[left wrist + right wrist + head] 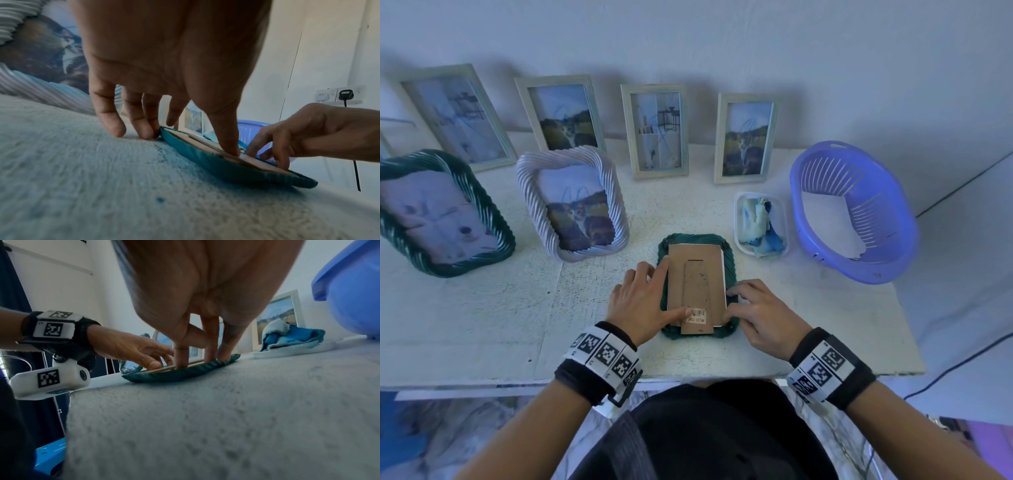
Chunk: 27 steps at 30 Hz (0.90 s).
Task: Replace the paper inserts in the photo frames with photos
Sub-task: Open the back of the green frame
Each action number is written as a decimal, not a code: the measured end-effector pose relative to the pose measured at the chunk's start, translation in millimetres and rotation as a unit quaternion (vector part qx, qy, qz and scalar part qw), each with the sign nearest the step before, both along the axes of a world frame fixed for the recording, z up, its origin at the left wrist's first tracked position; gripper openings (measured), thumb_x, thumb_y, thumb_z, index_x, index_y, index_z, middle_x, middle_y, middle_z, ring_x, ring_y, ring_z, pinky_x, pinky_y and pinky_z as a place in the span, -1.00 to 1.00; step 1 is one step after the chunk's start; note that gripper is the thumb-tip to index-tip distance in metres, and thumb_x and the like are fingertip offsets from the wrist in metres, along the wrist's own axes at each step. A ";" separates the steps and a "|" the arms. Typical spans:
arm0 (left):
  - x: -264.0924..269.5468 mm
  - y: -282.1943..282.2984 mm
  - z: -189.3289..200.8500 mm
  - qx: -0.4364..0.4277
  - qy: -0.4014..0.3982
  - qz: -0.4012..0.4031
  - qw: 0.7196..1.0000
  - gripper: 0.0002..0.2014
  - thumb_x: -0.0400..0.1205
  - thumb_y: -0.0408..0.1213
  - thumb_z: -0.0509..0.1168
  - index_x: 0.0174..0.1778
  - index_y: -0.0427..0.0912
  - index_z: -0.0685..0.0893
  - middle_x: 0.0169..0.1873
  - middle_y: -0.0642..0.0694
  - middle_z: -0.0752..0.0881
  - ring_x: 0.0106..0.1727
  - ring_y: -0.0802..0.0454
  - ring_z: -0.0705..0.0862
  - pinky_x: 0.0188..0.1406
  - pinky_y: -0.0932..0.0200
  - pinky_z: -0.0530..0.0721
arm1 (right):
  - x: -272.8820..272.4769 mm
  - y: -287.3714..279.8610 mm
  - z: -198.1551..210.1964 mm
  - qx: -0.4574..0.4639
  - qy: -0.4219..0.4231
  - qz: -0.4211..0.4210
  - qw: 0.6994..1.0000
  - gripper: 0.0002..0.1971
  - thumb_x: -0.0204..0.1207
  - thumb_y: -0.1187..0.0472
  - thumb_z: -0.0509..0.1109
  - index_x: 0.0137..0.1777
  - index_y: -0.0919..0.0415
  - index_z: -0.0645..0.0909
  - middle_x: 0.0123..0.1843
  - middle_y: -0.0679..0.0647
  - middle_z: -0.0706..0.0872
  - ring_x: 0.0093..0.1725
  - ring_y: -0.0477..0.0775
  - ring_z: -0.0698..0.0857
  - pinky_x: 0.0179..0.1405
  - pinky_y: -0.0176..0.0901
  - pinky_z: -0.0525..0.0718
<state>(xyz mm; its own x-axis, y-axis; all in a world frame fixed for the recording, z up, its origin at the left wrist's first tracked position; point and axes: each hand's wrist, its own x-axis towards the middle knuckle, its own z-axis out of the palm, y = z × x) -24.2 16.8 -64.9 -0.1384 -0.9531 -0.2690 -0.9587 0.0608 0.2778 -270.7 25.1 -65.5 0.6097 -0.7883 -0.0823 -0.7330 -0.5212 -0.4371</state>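
Your left hand (640,301) lies spread, thumb pressing the backing board (697,287); your right hand (753,313), fingers curled, works its edge. Press unevenly and the board may jam askew in the teal frame (730,260).

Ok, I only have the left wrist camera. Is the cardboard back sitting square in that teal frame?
Observer: Not quite. The head camera shows a white sheet edge along the right side of the cardboard back in the teal frame.
Operator: Any label on the back?
Observer: Yes, a barcode sticker near its lower end, by the thumb of the left hand.
Operator: Anything in the basket?
Observer: A white sheet of paper lies inside the purple basket.
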 end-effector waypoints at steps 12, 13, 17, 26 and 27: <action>1.5 -1.1 -1.9 -0.005 0.008 -0.008 1.000 -0.07 0.43 0.47 0.22 0.64 0.07 0.15 0.36 -0.08 0.36 0.32 -0.06 0.43 0.23 -0.05 0.57 | 16.7 2.8 11.8 0.014 0.043 -0.046 0.998 -0.49 0.50 0.20 0.09 0.47 0.06 0.49 0.06 0.11 0.61 0.13 0.14 0.45 0.12 -0.06 0.54; 1.6 -0.9 -1.6 -0.004 0.006 -0.009 1.000 -0.06 0.43 0.48 0.21 0.65 0.08 0.14 0.36 -0.07 0.36 0.33 -0.06 0.43 0.24 -0.05 0.56 | 20.2 2.7 12.7 0.007 0.065 -0.045 0.997 -0.45 0.52 0.18 0.11 0.54 0.00 0.41 0.04 0.11 0.58 0.10 0.14 0.43 0.10 -0.07 0.52; 9.0 -2.8 -4.1 -0.008 0.039 -0.016 0.999 -0.15 0.50 0.43 0.18 0.66 0.11 0.17 0.36 -0.06 0.38 0.34 -0.06 0.42 0.25 -0.05 0.58 | 27.3 5.7 10.6 0.000 0.112 -0.050 0.992 -0.48 0.58 0.16 0.21 0.56 -0.06 0.39 0.14 0.16 0.50 0.20 0.21 0.40 0.14 0.01 0.59; 29.2 1.1 -14.9 0.010 0.129 -0.054 0.990 0.02 0.25 0.54 0.06 0.63 0.10 0.28 0.36 0.01 0.36 0.36 0.02 0.36 0.39 0.00 0.45 | 33.7 5.6 10.5 -0.025 0.107 -0.065 0.992 -0.54 0.47 0.13 0.17 0.36 0.03 0.62 0.28 0.07 0.57 0.04 0.27 0.50 -0.01 0.13 0.67; 28.9 1.2 -15.7 0.009 0.127 -0.053 0.990 0.02 0.24 0.53 0.06 0.63 0.11 0.27 0.35 0.01 0.35 0.35 0.02 0.35 0.38 0.00 0.45 | 34.7 4.6 10.1 -0.026 0.110 -0.070 0.991 -0.54 0.46 0.11 0.16 0.33 0.01 0.64 0.26 0.04 0.59 0.02 0.26 0.50 -0.04 0.14 0.67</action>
